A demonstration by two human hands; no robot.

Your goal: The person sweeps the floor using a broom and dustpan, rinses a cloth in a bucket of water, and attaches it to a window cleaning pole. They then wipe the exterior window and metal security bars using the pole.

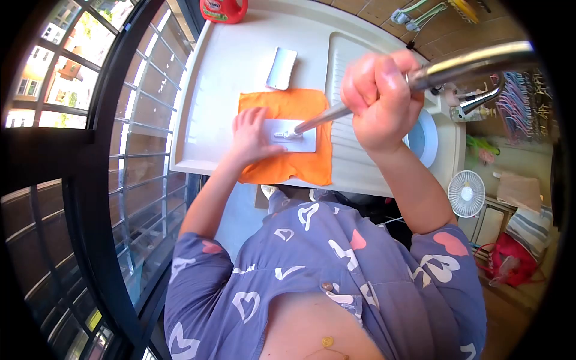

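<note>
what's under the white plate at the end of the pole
The orange cloth spreads out around the white plate; whatever lies directly beneath it is covered and can't be seen.

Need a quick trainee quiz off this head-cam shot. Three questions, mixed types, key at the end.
1. Which hand grips the metal pole?
2. True or false: the orange cloth covers the flat plate at the pole's lower end.
3. What colour is the bottle at the top of the view? A) blue B) red C) yellow

Key:
1. The right hand.
2. False; the plate is on top of the cloth.
3. B
</note>
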